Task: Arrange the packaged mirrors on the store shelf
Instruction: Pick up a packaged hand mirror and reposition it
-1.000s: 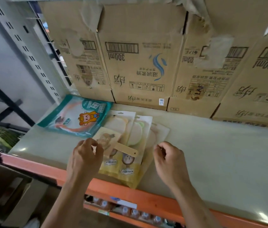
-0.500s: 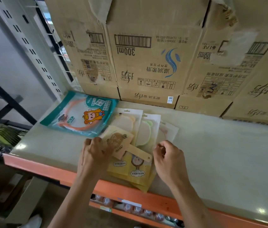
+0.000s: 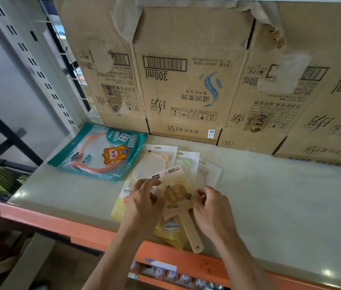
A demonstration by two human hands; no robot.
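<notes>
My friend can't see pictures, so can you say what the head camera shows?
A left hand and a right hand hold a yellow hand mirror over a fanned pile of packaged mirrors at the front of a store shelf. A teal packet lies left of the pile, and cardboard boxes stand behind.

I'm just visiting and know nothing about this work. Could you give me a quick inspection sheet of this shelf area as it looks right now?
Surface: pale grey shelf board with an orange front rail.
Job's things: teal flat packet holding an orange-rimmed round mirror lies at left; pale yellow mirror packets lie fanned beside it; beige handled mirror lies on top, handle reaching the front edge.
Clutter: brown cardboard cartons line the back, print upside down.
Hands: left hand and right hand each grip a side of the beige handled mirror.
Cables: nothing seen.
Surroundings: white slotted upright at left; bottles below the shelf.
</notes>
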